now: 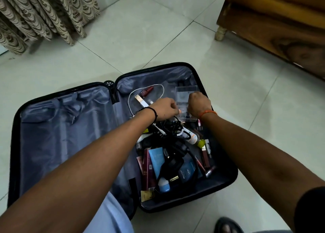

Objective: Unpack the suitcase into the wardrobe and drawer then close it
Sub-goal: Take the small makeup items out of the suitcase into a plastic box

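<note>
A black suitcase [15, 127] lies open flat on the tiled floor, grey lining showing. Its left half holds nothing visible. Its right half holds a heap of cosmetics, tubes, a blue tube [157, 159], lipsticks, a white cable [131, 95] and tangled black cables [173, 127]. A clear plastic box [184, 92] rests at the far end of that half. My left hand [166, 108] and my right hand [199, 103] both grip this clear box, one on each side, fingers closed on it.
A wooden piece of furniture [274, 25] on a short leg stands at the right rear. Patterned curtains [44, 12] hang at the left rear. A dark shoe [226, 225] shows at the bottom right, light trousers at the bottom centre.
</note>
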